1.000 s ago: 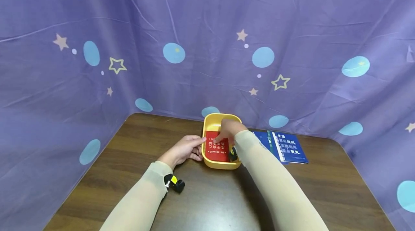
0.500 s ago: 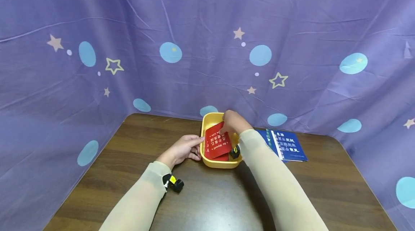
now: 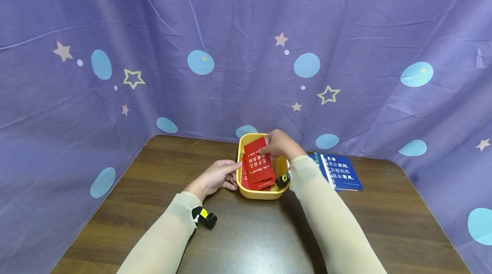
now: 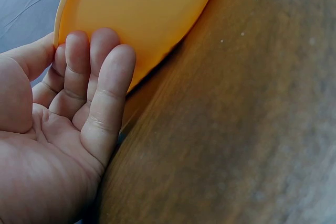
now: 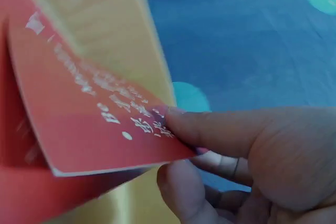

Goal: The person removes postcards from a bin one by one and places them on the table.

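Note:
A red card point(image 3: 258, 166) with white lettering is pinched by its far right corner between the thumb and fingers of my right hand point(image 3: 283, 144). It tilts up inside a yellow plastic tub point(image 3: 261, 195), over more red cards point(image 3: 246, 180) lying there. The right wrist view shows the held card point(image 5: 100, 140) close up, its edge lifted from the red below. My left hand point(image 3: 216, 176) grips the tub's left side. In the left wrist view the thumb hooks the rim and the curled fingers point(image 4: 113, 72) touch the outer wall.
Blue booklets point(image 3: 342, 172) with white lettering lie fanned right of the tub, partly behind the right forearm. The brown wooden table point(image 3: 230, 240) ends at a purple curtain point(image 3: 238, 52) behind and at both sides.
The right hand has raised a red card from flat in the tub and turned it, uncovering red cards beneath. The left hand stays on the tub's side.

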{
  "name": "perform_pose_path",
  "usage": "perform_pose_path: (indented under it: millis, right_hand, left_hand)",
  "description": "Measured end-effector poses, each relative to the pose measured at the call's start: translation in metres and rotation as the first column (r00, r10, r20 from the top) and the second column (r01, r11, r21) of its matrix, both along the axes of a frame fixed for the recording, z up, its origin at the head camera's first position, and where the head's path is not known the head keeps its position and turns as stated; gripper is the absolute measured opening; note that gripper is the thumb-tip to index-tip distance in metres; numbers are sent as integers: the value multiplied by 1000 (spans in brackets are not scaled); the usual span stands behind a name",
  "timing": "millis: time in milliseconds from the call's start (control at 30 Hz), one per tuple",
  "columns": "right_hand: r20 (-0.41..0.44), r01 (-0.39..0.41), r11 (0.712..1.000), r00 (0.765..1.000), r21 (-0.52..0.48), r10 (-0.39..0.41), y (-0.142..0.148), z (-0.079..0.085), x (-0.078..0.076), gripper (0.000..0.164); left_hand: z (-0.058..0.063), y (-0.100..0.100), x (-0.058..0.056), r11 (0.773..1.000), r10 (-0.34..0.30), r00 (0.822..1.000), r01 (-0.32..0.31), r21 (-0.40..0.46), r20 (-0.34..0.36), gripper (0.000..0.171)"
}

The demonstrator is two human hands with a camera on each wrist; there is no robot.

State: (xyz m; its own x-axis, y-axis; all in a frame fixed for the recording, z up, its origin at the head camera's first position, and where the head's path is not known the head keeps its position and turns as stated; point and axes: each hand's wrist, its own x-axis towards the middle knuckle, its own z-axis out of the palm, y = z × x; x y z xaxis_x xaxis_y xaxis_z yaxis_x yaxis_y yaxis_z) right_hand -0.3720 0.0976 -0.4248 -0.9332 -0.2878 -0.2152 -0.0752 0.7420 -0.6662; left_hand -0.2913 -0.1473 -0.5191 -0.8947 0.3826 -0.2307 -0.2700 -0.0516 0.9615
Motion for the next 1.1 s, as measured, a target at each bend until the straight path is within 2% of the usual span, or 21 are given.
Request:
perform_pose_path:
  millis: [167,300,367,533,633,767,900,1100]
  right_hand:
    - [16,-67,987,997,-147,70,18,8,5,21]
    - [20,-48,963,998,-264,56,36,15,7,20]
    - [26,-25,934,999,-357,37,46,17,9,21]
    - [64,21,822,998,-569,18,77,20,17,28]
    - [47,58,796,998,-602,-38,98,19,20,35]
    - [19,123,808,990,-576,-137,128,15,21,38]
    - [-5,184,839,976,-512,-217,153,12,22,36]
    - [-62,228,885,960,-405,-275,180,9,21,37]
  left_hand:
    - [-1,0,-1,1000,4,1000,-4,-4,0,29]
    - [1,1,-1,1000,2,1000,-2,-6,-4,30]
    - [1,1,-1,1000,2,1000,-2,-7,-7,29]
    - [0,1,-1,1000,6,1000,-6,-9,-10,28]
    - [-1,0,-1,1000,7,1000,-7,-8,-13,28]
    - [0,0,-1,1000,2,1000,-2,-7,-8,29]
    - [0,1,-1,1000,0,1000,0,-8,-7,29]
    - [-1,2,-2,1000,10,1000,-10,-12,2,29]
